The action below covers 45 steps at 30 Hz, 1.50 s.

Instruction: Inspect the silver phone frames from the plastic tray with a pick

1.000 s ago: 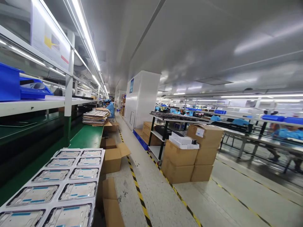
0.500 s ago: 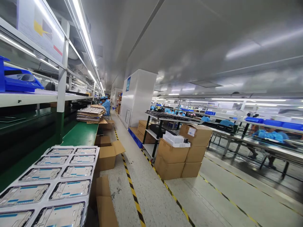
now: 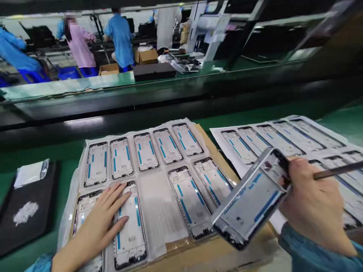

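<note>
My left hand (image 3: 99,223) lies with spread fingers over phone frames in the near row of a translucent plastic tray (image 3: 159,200). Its fingertips rest on one phone frame (image 3: 133,234); whether they grip it is not visible. Raised and tilted above the tray's right side is another phone frame (image 3: 246,204), silver with blue strips. My right hand (image 3: 314,207) is closed on its upper end, and a thin dark rod-like tool (image 3: 337,170) also sticks out of that hand. One pocket in the tray's near row holds no frame.
A second tray of phone frames (image 3: 300,132) lies to the right. At left, a black pad (image 3: 34,204) carries a plastic packet (image 3: 32,173) and a heap of small clear pieces (image 3: 26,213). Beyond the bench, several people in smocks (image 3: 119,37) work near a cardboard box (image 3: 146,56).
My view has swung from the aisle and the bench's length to face the bench directly. Both hands now show, the right one holding a phone frame.
</note>
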### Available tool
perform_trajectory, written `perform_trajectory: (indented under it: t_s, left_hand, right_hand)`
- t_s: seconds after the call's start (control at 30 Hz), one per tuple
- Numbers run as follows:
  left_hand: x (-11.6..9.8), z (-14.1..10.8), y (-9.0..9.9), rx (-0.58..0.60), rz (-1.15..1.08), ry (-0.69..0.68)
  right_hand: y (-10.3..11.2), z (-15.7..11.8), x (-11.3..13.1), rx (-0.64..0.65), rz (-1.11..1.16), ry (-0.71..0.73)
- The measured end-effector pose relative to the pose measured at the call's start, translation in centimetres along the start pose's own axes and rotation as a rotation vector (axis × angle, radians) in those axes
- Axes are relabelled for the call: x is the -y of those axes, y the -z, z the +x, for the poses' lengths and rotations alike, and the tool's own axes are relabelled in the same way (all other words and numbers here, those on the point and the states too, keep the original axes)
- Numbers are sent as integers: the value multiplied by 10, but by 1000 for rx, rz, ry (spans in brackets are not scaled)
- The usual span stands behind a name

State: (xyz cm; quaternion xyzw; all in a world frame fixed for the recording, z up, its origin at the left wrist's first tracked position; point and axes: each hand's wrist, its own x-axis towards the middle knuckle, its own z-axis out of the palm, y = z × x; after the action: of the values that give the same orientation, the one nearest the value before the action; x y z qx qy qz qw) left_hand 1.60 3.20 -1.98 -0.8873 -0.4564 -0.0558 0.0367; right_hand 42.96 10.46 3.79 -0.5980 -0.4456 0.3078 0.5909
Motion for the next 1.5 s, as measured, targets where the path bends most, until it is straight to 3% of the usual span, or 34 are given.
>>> perform_trajectory:
  t_s: [0.2,0.37,0.43,0.6,0.73,0.9,1.0,1.13,1.23,1.4,1.5]
  left_hand:
    - [-7,12,2,-77,27,-50]
    - [-6,10,3,-70,-6,-29]
    - [-6,10,2,-66,-18,-14]
    - [-6,9,2,-79,-26,-11]
    - [-4,8,-1,-92,-7,-26]
    - [-1,5,-7,-75,-18,-29]
    - [-1,6,-7,-78,-20,-28]
    - [-2,7,-5,-84,-22,-30]
    - [-3,7,-4,-100,-25,-29]
    - [-2,7,-2,-145,-84,-33]
    - [-3,8,-1,-146,-127,-30]
  right_hand:
    - [3,16,11,121,80,66]
    - [-22,31,12,156,127,173]
    - [-35,34,17,283,64,221]
    - [-73,35,28,789,-136,317]
    - [-107,27,17,952,-153,324]
    - [-142,2,-19,1151,-158,351]
    - [-151,-10,-31,1175,-183,395]
    - [-149,-9,-25,1144,-216,463]
    - [-138,9,-9,1076,-182,477]
    - [-121,50,11,859,-107,400]
    - [-122,54,7,893,-101,349]
